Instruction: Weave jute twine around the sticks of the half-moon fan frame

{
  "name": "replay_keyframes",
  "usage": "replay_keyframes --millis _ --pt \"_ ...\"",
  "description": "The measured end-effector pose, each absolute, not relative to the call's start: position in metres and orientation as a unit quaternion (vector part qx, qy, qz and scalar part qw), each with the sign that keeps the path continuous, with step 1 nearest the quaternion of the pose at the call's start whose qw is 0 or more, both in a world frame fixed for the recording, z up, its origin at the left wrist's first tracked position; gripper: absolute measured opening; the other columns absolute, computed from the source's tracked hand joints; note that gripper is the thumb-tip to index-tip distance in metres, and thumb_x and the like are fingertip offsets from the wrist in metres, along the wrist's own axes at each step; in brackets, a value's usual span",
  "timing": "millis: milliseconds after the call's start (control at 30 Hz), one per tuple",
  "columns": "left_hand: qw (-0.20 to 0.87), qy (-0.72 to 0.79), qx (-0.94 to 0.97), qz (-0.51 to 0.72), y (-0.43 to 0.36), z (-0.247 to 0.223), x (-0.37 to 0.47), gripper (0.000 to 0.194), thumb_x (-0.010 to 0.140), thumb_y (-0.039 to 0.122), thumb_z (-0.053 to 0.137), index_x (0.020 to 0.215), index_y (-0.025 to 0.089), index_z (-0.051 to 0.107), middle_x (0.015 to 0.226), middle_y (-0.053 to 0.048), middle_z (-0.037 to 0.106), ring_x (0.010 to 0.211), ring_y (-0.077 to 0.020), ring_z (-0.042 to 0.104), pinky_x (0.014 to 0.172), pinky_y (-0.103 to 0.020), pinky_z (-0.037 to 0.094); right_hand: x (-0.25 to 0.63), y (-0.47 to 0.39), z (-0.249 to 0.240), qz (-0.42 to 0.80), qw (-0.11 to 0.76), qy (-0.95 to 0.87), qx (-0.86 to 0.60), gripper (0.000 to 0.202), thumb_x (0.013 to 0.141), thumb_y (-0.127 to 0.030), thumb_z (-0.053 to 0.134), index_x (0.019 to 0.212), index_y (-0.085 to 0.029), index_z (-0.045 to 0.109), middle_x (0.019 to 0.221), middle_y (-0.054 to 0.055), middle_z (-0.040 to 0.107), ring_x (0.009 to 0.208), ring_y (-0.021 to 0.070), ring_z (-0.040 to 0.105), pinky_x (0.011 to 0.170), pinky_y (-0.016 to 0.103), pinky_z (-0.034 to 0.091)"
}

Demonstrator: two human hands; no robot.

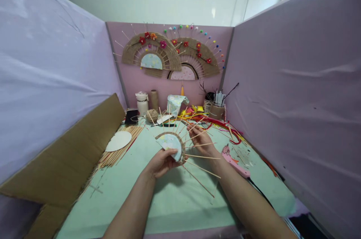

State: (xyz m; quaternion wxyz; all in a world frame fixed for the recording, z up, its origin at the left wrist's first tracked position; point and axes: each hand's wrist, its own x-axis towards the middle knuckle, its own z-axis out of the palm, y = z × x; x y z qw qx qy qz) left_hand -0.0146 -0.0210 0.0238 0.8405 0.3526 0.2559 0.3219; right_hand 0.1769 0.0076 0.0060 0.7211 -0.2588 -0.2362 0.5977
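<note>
A half-round piece [170, 142] with a pale blue patterned face and a brown twine rim is held above the table, tilted. Thin wooden sticks [201, 172] fan outward from its curved rim. My left hand [164, 162] grips its lower part, the thumb on the blue face and the fingers behind. Among the sticks on the right side, my right hand [200, 139] has its fingers drawn together near the sticks; what they pinch is too small to make out.
On the green table [126, 194] lie a pink glue gun [235, 164] at right, a white oval [119, 141] on loose sticks at left, and a twine ball [152, 115] behind. Cardboard [64, 156] stands left. Two decorated fans [152, 49] hang on the back panel.
</note>
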Motion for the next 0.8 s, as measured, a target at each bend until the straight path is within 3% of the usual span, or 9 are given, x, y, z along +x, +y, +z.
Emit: replay_keyframes --millis 167,433,800 --pt "0.839 0.263 0.353 0.321 -0.021 0.023 -0.014 0.015 0.070 0.010 0.062 0.085 0.010 0.062 0.078 -0.010 0.070 0.068 -0.0206 0.067 0.068 -0.033 0.054 0.174 0.007 0.003 0.603 0.714 -0.252 -0.251 0.022 0.064 -0.013 0.075 0.082 -0.021 0.065 0.084 0.000 0.071 0.083 0.0113 0.067 0.074 0.018 0.054" --pt "0.816 0.260 0.363 0.366 -0.021 0.024 -0.009 0.028 0.068 0.009 0.060 0.096 0.008 0.060 0.085 -0.015 0.070 0.070 -0.0217 0.067 0.057 -0.026 0.051 0.165 0.005 -0.002 0.613 0.694 -0.286 -0.246 0.023 0.064 -0.017 0.077 0.083 -0.019 0.064 0.085 0.003 0.072 0.082 0.0139 0.068 0.074 0.023 0.054" --pt "0.808 0.278 0.396 0.338 -0.022 0.024 -0.013 0.030 0.068 0.009 0.063 0.098 0.006 0.061 0.091 -0.016 0.070 0.073 -0.0198 0.067 0.067 -0.027 0.052 0.169 0.004 0.005 0.610 0.703 -0.264 -0.252 0.026 0.060 -0.016 0.078 0.081 -0.022 0.064 0.082 0.000 0.071 0.081 0.0146 0.068 0.068 0.023 0.054"
